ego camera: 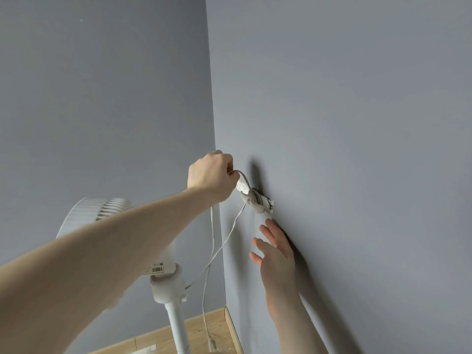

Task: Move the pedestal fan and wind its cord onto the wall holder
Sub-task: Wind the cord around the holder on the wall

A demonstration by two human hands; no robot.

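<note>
The left hand (pixel 210 175) is curling its fingers (pixel 228 162) tightly around the white cord (pixel 231 232), holding a loop just up-left of the wall holder (pixel 258 201), where several turns are already lying. The right hand (pixel 277 254) is resting flat and spread on the grey wall (pixel 357 123) just below the wall holder, gripping nothing. The pedestal fan (pixel 166 279) is standing down-left of the wall holder, with the cord's end dangling near the floor (pixel 204 330).

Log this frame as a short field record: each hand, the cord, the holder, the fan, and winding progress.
left hand: raised, pinches the cord just above the holder
right hand: fingers straight, against the wall below the holder
wall holder: on the right wall, several turns of cord around it
cord: two strands hang down; plug end dangles near the floor
pedestal fan: stands in the corner
progress: partly wound
</note>
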